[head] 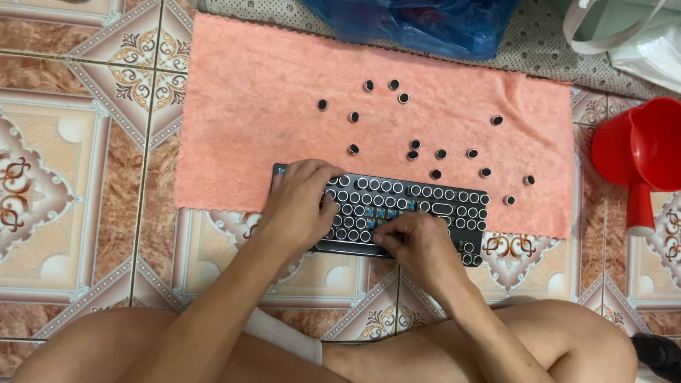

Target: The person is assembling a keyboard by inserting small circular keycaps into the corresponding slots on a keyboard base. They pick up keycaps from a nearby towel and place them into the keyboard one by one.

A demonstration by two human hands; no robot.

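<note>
A black keyboard (433,200) with round keycaps lies at the near edge of a pink towel (255,106). Several keycaps are off it, leaving blue switches (381,212) bare in its middle. My left hand (298,206) rests on the keyboard's left end, fingers curled over the keys. My right hand (418,245) is at the front middle, fingertips pinched on a keycap next to the bare switches; the fingers hide it. Several loose round keycaps (415,145) are scattered over the towel beyond the keyboard.
A patterned tile floor (64,177) surrounds the towel. A blue plastic bag (418,21) lies at the towel's far edge, a white bag (631,35) at the far right. A red plastic scoop (642,156) stands at the right. My bare legs are crossed below.
</note>
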